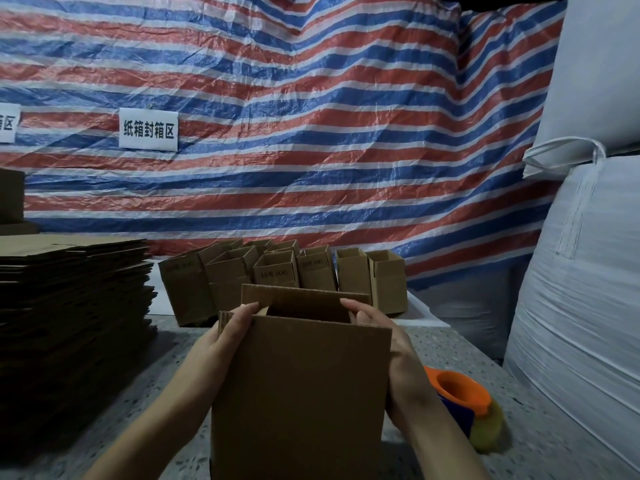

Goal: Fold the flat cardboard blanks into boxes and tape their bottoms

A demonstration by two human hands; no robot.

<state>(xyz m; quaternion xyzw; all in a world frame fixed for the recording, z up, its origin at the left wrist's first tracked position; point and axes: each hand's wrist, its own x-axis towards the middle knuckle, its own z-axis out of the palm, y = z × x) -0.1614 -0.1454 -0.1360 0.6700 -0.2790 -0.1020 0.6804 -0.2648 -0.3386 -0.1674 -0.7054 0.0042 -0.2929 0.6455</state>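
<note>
Between two hands (221,344), one box (301,393)

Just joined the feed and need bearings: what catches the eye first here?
The striped tarp fills the back wall, with a white sign at its left. At centre, the left hand and right hand grip a half-opened cardboard box. Flat blanks are stacked left; finished boxes stand behind.

Two hands, the left hand (227,336) and the right hand (388,341), are on one half-opened box (298,393). Behind it stand about nine folded boxes (277,277); the back ones overlap. One stack of flat blanks (74,292), one tape dispenser (464,396), two white paper signs (149,130), two big white sacks (588,271).
</note>
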